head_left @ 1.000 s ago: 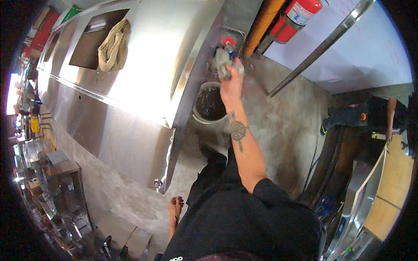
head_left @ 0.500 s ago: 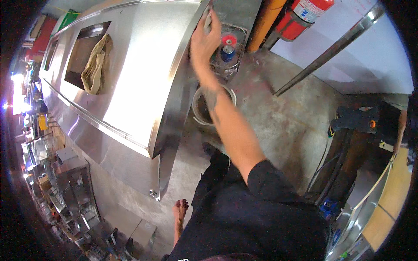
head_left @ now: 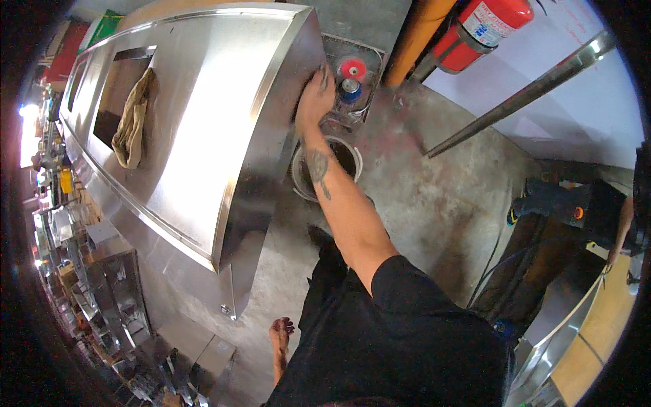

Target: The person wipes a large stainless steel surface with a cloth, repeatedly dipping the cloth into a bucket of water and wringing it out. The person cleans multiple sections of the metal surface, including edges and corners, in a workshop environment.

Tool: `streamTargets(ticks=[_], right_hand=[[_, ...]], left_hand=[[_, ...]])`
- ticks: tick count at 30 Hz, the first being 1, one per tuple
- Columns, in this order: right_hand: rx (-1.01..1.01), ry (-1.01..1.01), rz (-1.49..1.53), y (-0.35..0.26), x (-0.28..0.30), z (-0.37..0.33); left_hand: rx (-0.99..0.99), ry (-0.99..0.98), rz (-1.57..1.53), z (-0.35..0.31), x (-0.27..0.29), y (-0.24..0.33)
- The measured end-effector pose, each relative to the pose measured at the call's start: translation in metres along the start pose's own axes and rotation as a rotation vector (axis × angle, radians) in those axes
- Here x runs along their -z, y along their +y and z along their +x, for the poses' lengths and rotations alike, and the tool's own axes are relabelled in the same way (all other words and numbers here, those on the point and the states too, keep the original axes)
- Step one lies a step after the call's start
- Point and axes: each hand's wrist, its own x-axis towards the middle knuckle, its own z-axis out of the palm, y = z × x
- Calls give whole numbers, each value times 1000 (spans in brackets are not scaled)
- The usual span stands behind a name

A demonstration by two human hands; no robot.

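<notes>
My right hand (head_left: 317, 100) presses against the side face of a large box-like sheet of stainless steel work (head_left: 261, 159). Its fingers are closed around a small greyish piece, mostly hidden by the hand and too unclear to name. Down by my side hangs my left hand (head_left: 281, 331), empty, its fingers loosely bent and apart. On the top face of the steel box, a tan cloth (head_left: 132, 122) droops over the edge of a rectangular cutout (head_left: 108, 125). Beneath my right forearm stands a round bucket (head_left: 357, 157) with a dark inside.
Beyond the bucket, a tray (head_left: 375, 85) holds a red disc (head_left: 353, 68) and a blue can (head_left: 350, 89). An orange post (head_left: 410, 41), a red fire extinguisher (head_left: 468, 51) and a slanted metal bar (head_left: 515, 95) stand at far right. Metal parts (head_left: 125, 298) crowd the left.
My right hand has come down from the top corner of the steel box's edge to lower on its side face, nearer to me. The view has shifted slightly. My left hand still hangs.
</notes>
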Motion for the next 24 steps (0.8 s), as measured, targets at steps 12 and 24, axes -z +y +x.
streamTargets(ticks=[12,24], right_hand=[[-100,22,-221,67,23,-66],[176,-136,-25,-65,51,-189]], left_hand=[[81,66,-76,-10,1,-13],[16,13,386,-34,-12,-56]])
